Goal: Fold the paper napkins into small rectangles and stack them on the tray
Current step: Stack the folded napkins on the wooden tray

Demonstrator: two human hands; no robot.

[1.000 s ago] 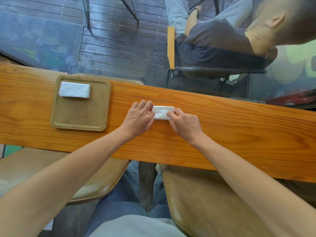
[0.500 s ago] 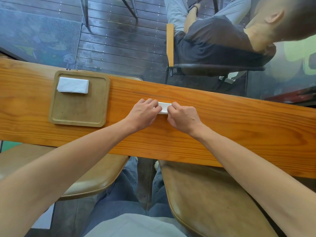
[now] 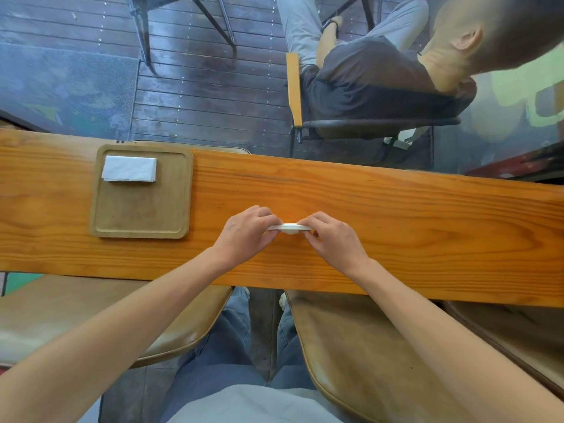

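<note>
A folded white paper napkin is lifted slightly off the wooden counter, seen edge-on. My left hand pinches its left end and my right hand pinches its right end, fingers curled round it. Most of the napkin is hidden between the fingers. To the left, a square wooden tray lies on the counter. One folded white napkin rests in the tray's far left corner.
Beyond the counter's far edge a person sits on a chair with their back to me. Brown padded stools stand under the counter's near edge on both sides of my legs.
The napkin lay flat under my fingers a second ago. Both hands have closed on its ends and raised it, so it now shows only its thin edge.
</note>
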